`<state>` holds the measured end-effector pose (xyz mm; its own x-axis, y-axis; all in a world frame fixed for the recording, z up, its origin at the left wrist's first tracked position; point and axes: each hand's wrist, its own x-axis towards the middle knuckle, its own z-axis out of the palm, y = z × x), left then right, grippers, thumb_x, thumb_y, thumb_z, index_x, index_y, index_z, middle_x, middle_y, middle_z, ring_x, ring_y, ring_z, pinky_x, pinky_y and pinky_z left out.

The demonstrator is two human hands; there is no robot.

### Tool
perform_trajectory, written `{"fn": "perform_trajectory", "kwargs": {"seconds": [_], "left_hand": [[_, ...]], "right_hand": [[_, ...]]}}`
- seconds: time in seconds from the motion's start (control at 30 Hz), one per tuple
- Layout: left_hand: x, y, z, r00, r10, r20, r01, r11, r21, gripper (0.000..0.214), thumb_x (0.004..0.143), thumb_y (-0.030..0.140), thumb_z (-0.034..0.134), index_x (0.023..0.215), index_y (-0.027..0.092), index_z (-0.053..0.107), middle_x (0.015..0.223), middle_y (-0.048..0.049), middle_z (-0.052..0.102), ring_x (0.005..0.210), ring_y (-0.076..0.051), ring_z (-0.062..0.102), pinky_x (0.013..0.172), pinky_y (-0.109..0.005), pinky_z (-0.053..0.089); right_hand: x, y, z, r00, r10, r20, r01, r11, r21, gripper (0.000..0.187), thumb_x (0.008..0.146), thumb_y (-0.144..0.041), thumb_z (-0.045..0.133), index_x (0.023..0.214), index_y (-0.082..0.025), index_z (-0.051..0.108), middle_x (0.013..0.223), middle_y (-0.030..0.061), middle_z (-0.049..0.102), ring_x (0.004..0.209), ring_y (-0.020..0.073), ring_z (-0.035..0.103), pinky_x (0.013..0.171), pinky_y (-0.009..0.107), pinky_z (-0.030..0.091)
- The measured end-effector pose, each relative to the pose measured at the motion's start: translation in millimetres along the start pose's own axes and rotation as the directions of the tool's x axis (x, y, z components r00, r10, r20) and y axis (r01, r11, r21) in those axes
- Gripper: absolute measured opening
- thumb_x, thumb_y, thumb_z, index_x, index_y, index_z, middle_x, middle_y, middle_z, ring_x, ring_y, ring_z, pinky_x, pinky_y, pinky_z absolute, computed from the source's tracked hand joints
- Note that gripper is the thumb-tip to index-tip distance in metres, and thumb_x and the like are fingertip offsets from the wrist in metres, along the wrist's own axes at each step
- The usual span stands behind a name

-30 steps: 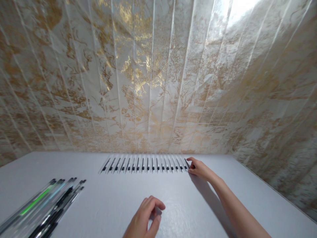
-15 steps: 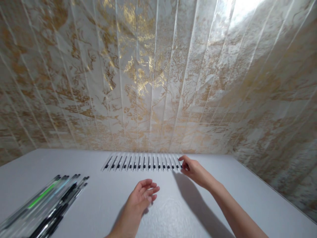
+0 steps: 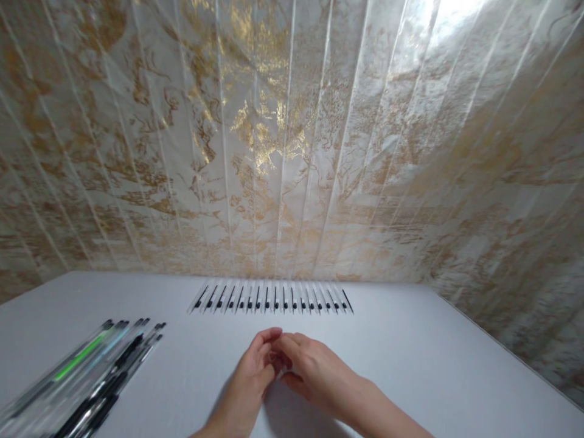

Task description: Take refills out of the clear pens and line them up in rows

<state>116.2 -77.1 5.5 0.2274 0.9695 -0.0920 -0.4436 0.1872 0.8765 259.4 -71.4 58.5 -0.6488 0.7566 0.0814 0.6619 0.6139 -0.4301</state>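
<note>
My left hand [image 3: 249, 377] is half curled, palm turned to the right, low in the middle of the head view. Against its fingers rest the bent fingertips of my right hand [image 3: 319, 371]. Whatever lies between the two hands is hidden by the fingers. Beyond them, at the table's far edge, a neat row of slim clear pen-like tubes [image 3: 276, 298] with black parts lies side by side, apart from both hands.
On the left of the white table [image 3: 410, 353] lies a bundle of pens [image 3: 104, 371], clear, black and one with a bright green strip. A gold-patterned, pleated curtain-like sheet [image 3: 274, 152] rises behind the table.
My right hand has left the right end of the row and come back to meet my left hand. The row's rightmost tube now shows uncovered. My left hand stays nearly in place.
</note>
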Motion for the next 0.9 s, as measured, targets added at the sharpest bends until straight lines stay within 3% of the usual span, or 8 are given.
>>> {"fn": "perform_trajectory", "kwargs": {"seconds": [0.1,0.17,0.23,0.3,0.37,0.5,0.67,0.9], "left_hand": [[-4,4,2.4,1.0,-0.004,0.013,0.003,0.999,0.045,0.047,0.069,0.034,0.076,0.109,0.022,0.056,0.116,-0.0098,0.065,0.115,-0.027,0.056,0.099,-0.036,0.04],[-6,4,3.3,1.0,0.008,-0.004,-0.007,0.995,0.098,0.045,0.073,0.039,0.073,0.111,0.024,0.056,0.124,-0.0099,0.061,0.12,-0.027,0.053,0.102,-0.037,0.038],[-7,1,3.6,0.999,0.03,-0.009,-0.029,0.988,0.154,0.042,0.075,0.043,0.071,0.111,0.025,0.057,0.128,-0.0097,0.059,0.124,-0.027,0.051,0.105,-0.039,0.035],[-6,-2,3.2,0.998,0.056,0.023,-0.059,0.98,0.191,0.042,0.075,0.046,0.07,0.11,0.025,0.058,0.126,-0.0104,0.06,0.125,-0.028,0.049,0.105,-0.042,0.035],[-4,-6,2.3,0.996,0.07,0.063,-0.082,0.976,0.204,0.043,0.074,0.046,0.071,0.109,0.024,0.06,0.12,-0.0113,0.061,0.124,-0.028,0.05,0.104,-0.043,0.035],[-2,-10,0.1,0.994,0.075,0.075,-0.091,0.97,0.226,0.041,0.074,0.044,0.07,0.108,0.023,0.061,0.119,-0.012,0.061,0.122,-0.029,0.05,0.101,-0.043,0.038],[-2,-9,-0.9,0.995,0.076,0.064,-0.089,0.965,0.246,0.036,0.075,0.04,0.067,0.106,0.022,0.062,0.118,-0.0114,0.061,0.12,-0.029,0.051,0.099,-0.041,0.039],[0,-12,-0.6,0.995,0.084,0.049,-0.093,0.962,0.256,0.033,0.074,0.037,0.067,0.104,0.023,0.062,0.113,-0.0104,0.062,0.116,-0.029,0.054,0.095,-0.042,0.042]], "right_hand": [[0,7,-5,0.999,-0.028,-0.02,0.029,0.999,0.041,0.026,0.076,-0.006,0.053,0.099,-0.016,0.061,0.095,0.0063,0.066,0.082,0.0166,0.06,0.075,0.024,0.046],[0,26,-21,0.999,0.008,-0.049,-0.005,0.998,0.069,0.026,0.075,-0.009,0.056,0.099,-0.017,0.062,0.086,0.0034,0.066,0.074,0.0146,0.058,0.07,0.023,0.045],[-3,60,-45,0.981,0.132,-0.139,-0.122,0.989,0.083,0.027,0.078,-0.015,0.058,0.104,-0.018,0.062,0.077,0.0005,0.064,0.066,0.0129,0.055,0.065,0.023,0.043],[-9,104,-69,0.922,0.268,-0.278,-0.257,0.963,0.074,0.026,0.08,-0.022,0.056,0.105,-0.019,0.063,0.075,-0.0002,0.062,0.062,0.0124,0.052,0.062,0.023,0.04],[-15,149,-85,0.86,0.383,-0.337,-0.384,0.921,0.069,0.027,0.077,-0.022,0.056,0.102,-0.018,0.065,0.073,-0.0008,0.061,0.062,0.0127,0.051,0.063,0.024,0.04],[-26,206,-81,0.804,0.497,-0.327,-0.493,0.864,0.103,0.025,0.069,-0.017,0.056,0.091,-0.016,0.067,0.063,-0.002,0.058,0.059,0.014,0.051,0.06,0.025,0.039],[-29,226,-62,0.806,0.502,-0.315,-0.486,0.864,0.134,0.03,0.071,-0.02,0.055,0.098,-0.013,0.066,0.067,0.0003,0.061,0.061,0.0154,0.053,0.062,0.026,0.039],[-26,234,-61,0.81,0.509,-0.291,-0.48,0.861,0.169,0.028,0.07,-0.02,0.057,0.096,-0.014,0.067,0.067,0.0002,0.062,0.064,0.0161,0.054,0.064,0.027,0.039]]}}
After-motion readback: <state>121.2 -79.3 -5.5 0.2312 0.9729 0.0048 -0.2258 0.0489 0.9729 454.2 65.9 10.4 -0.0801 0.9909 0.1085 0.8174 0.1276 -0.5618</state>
